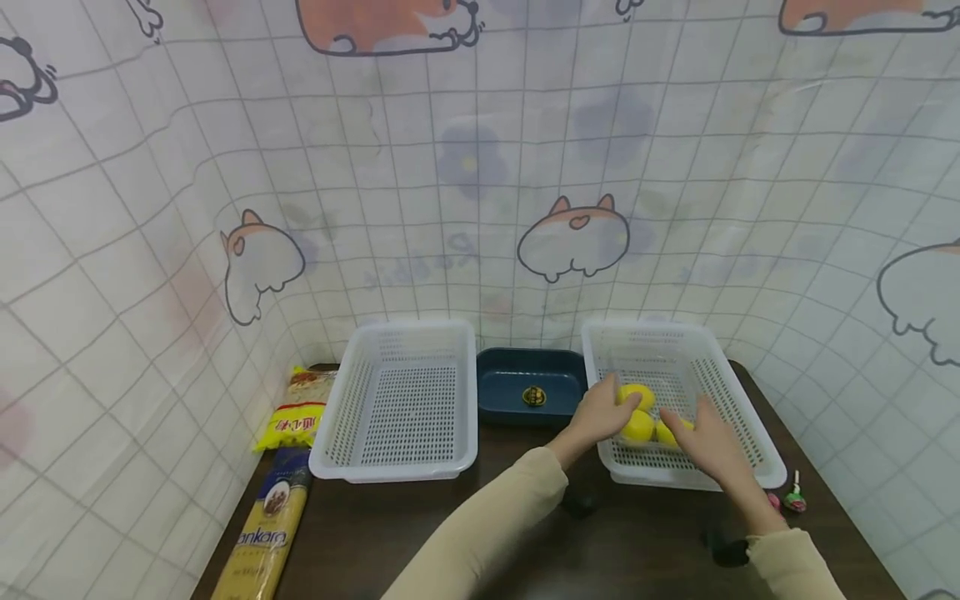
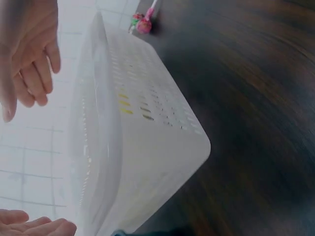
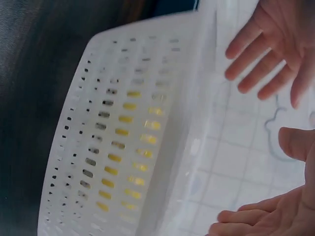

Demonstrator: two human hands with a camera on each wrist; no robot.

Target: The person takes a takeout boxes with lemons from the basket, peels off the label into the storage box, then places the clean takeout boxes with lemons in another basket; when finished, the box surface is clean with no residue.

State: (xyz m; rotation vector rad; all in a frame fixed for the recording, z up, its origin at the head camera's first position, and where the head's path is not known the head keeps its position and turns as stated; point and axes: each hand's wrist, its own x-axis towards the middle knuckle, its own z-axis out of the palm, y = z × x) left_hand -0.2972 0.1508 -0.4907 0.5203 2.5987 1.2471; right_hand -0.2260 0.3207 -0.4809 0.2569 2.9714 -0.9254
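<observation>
Several yellow round fruits [image 1: 637, 427], which look like lemons, lie in the right white basket [image 1: 750, 425]; clear plastic seems to surround them. My left hand [image 1: 600, 410] is over the basket's left side, beside the fruits, fingers extended. Opposite it, my right hand [image 1: 708, 440] is above the right part, thumb toward the fruits. In the right wrist view both palms face each other above the rim, with nothing gripped. Whether fingertips touch the fruits or plastic is hard to tell. Yellow shows through the basket's slots.
Left of the hands are a dark blue dish [image 1: 495, 392] with a round black-and-gold item [image 1: 534, 396] and another white basket [image 1: 468, 417]. A yellow snack bag [image 1: 296, 412] and a pasta packet [image 1: 270, 521] lie far left. Lollipops [image 1: 795, 498] sit by the right basket.
</observation>
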